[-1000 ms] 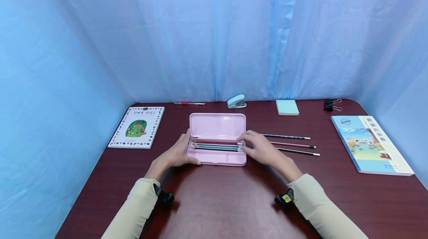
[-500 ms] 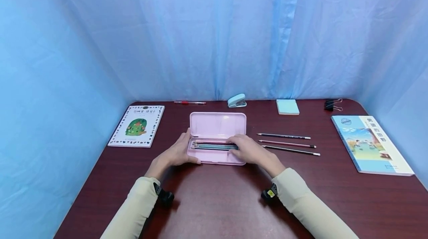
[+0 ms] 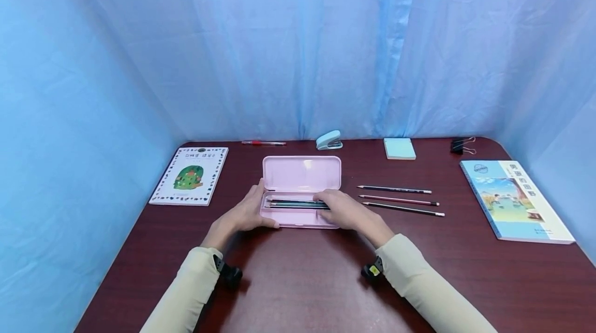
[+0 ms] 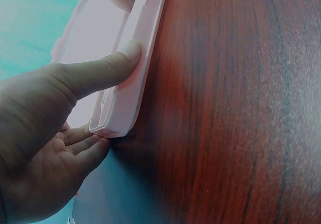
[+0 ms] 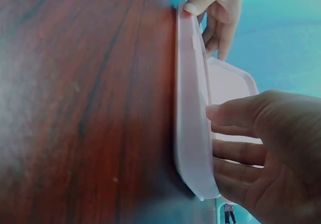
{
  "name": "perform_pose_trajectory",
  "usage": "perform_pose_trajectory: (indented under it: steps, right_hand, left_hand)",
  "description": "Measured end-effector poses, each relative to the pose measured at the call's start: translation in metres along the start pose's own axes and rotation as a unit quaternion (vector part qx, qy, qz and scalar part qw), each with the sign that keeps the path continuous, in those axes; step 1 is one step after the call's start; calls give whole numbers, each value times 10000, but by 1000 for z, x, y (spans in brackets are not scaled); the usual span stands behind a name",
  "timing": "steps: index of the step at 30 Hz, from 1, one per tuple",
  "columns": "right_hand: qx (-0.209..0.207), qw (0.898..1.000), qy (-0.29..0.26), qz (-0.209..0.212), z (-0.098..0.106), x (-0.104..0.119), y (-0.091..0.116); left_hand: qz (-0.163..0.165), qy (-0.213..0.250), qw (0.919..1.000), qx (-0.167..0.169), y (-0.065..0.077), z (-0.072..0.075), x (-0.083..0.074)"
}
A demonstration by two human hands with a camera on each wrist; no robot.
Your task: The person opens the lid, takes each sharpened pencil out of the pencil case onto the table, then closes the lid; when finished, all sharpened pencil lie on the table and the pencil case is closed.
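Note:
A pink pencil case [image 3: 293,218] lies on the table with its lid [image 3: 301,173] raised at the back. Several pencils [image 3: 296,204] lie lengthwise in its rear compartment, tips to the left. My left hand [image 3: 246,214] holds the left end of the case; in the left wrist view its thumb [image 4: 113,68] presses the front wall and the fingers reach round the end. My right hand [image 3: 348,211] reaches into the right half, thumb and fingers curled about the pencils and hiding their right ends. In the right wrist view the fingers [image 5: 241,153] dip behind the front wall.
Three loose pencils [image 3: 398,199] lie right of the case. Farther back are a red pen [image 3: 263,142], a stapler [image 3: 329,140], sticky notes [image 3: 399,149] and a binder clip [image 3: 462,146]. A white book [image 3: 189,177] lies left, a thicker book [image 3: 516,201] right.
My right hand has moved left from the pencils' right ends to farther along them inside the case. The pencils there have shifted closer together. My left hand has stayed on the case.

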State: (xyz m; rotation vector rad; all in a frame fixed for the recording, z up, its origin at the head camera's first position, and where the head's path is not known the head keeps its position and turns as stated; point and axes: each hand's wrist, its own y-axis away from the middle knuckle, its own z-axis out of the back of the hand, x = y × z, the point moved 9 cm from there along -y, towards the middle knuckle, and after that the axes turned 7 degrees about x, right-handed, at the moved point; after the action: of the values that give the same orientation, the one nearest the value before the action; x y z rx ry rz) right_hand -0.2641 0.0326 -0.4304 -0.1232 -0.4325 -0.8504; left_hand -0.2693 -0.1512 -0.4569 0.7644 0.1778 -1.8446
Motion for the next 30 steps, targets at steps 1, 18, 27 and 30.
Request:
perform_pose_trajectory:
  steps: [1, 18, 27, 30]
  right_hand:
    - [-32, 10000, -65, -9, 0, -1, 0]
    - [-289, 9951, -234, 920, 2, 1, -5]
    - [-211, 9961, -563, 652, 0, -7, -7]
    - [-148, 9955, -740, 578, 0, -9, -9]
  left_hand:
    - [12, -8, 10000, 4, 0, 0, 0]
    - [58, -61, 9999, 105, 2, 1, -1]
    - [54, -53, 9999, 102, 2, 0, 1]
    - [75, -59, 9999, 85, 1, 0, 2]
